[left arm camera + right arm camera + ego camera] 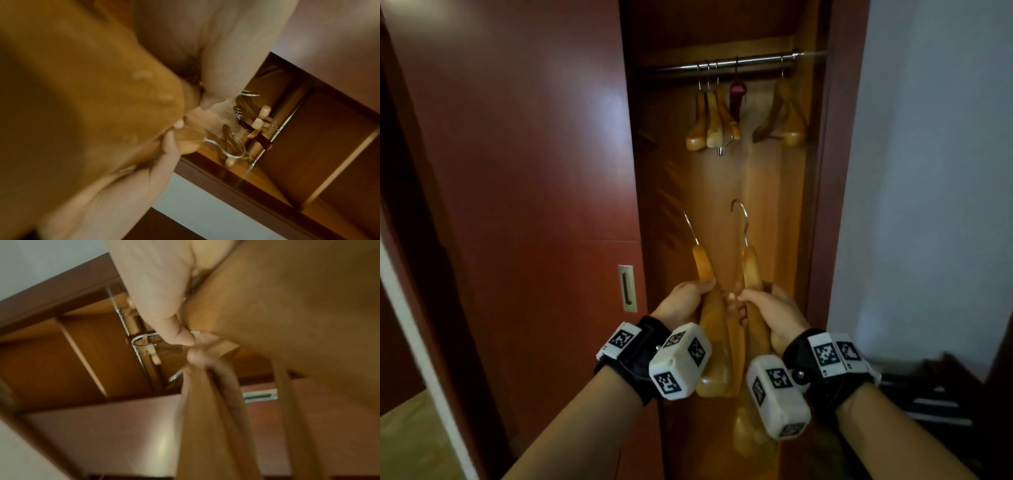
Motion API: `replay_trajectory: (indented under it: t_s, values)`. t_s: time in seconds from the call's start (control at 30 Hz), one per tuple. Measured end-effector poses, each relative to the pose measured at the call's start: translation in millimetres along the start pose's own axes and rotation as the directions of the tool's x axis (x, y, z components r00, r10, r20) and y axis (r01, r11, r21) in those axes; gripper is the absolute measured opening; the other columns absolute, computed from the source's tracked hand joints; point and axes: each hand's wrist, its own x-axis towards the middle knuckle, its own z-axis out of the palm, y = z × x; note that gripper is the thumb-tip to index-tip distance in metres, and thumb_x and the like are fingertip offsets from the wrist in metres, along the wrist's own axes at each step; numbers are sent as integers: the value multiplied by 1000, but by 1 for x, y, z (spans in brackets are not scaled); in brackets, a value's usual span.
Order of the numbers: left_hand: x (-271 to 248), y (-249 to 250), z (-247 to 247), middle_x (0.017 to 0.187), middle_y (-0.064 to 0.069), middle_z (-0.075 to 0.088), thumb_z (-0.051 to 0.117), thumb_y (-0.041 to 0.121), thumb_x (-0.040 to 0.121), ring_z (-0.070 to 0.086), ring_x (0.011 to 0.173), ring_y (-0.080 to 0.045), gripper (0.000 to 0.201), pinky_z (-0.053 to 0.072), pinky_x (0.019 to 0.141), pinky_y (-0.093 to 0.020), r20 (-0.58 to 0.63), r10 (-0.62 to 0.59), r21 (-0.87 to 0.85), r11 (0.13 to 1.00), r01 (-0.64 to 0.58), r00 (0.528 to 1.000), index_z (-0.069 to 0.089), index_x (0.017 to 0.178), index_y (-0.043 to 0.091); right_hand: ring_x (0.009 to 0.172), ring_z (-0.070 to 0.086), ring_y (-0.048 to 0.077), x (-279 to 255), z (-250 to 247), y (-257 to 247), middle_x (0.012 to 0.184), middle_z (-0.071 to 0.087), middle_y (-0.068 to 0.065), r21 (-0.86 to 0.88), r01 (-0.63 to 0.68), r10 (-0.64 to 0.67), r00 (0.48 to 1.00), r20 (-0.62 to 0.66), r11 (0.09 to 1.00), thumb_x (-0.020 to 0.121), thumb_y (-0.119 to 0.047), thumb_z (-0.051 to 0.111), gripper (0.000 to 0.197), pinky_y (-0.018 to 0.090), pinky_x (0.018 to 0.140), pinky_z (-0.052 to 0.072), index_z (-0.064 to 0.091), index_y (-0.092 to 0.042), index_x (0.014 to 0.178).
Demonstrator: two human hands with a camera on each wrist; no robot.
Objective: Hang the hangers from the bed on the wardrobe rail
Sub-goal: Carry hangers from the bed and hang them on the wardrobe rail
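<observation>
Two wooden hangers stood hooks-up before the open wardrobe, well below its rail (726,64). Left hand (685,301) curled around the left hanger (703,263); right hand (770,308) gripped the right hanger (750,267), the fingers of both nearly touching. Five hangers (714,120) already hung on the rail, four toward its left end, one near its right.

Glossy varnished wooden hangers (709,308) with shiny metal hooks, polished metal rail (729,63), glossy reddish wood-look wardrobe door (517,154)
</observation>
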Motion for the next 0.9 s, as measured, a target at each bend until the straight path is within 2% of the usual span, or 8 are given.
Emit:
replay_trajectory:
  t_s: [0.07,0.27,0.43,0.47,0.53,0.63,0.73,0.9]
  values:
    - [33,18,-13,79,-16,63,49,22,99,64,64,-24,29,59,63,-35,30,-29,-103,994,32,999,56,108,-5,49,58,19,27,2,-9,58,63,8,22,5,-4,999,-32,1000,81,-8,68,34,27,50,49,60,-1,113]
    - [121,74,-43,76,-13,62,50,23,98,62,62,-22,21,55,61,-33,93,-14,-118,993,25,996,53,104,2,43,55,16,104,22,-50,61,59,12,137,77,-69,995,-65,988,85,-9,68,40,24,43,49,55,1,121]
    - [175,97,-56,77,-13,58,50,21,99,60,61,-21,21,54,55,-30,118,-12,-144,989,29,993,52,102,0,46,54,17,161,37,-102,93,63,14,245,189,-179,982,-60,951,93,-19,60,31,26,43,49,53,-1,118]
    - [184,101,-59,77,-13,59,50,21,99,60,61,-21,21,54,54,-30,116,-11,-140,990,28,993,52,102,0,47,53,17,172,37,-114,92,63,14,231,189,-181,982,-55,954,94,-22,59,28,26,44,49,54,-2,113]
    - [202,107,-65,75,-13,60,49,21,99,61,59,-21,22,54,53,-29,108,-11,-125,992,24,994,54,99,0,47,52,17,193,34,-135,79,59,14,199,167,-163,986,-38,966,95,-27,56,27,26,44,48,59,-2,104]
    - [228,114,-72,73,-12,64,51,22,98,63,61,-21,23,53,60,-32,70,-2,-122,992,10,998,56,98,0,46,51,16,226,23,-161,64,51,10,224,122,-120,992,-24,967,95,-34,54,37,22,42,47,59,0,110]
    - [248,125,-73,75,-12,65,52,23,97,63,64,-21,23,52,64,-32,32,12,-129,992,-7,999,56,102,1,48,51,15,252,16,-180,65,51,8,234,116,-115,993,-15,965,95,-33,54,38,21,43,47,58,1,111]
    - [280,144,-63,77,-12,64,52,23,97,64,57,-21,29,56,52,-29,-58,67,-140,987,-74,996,53,113,-2,49,47,17,289,11,-207,70,51,11,257,165,-165,986,-20,952,96,-26,53,28,21,40,45,53,-1,109]
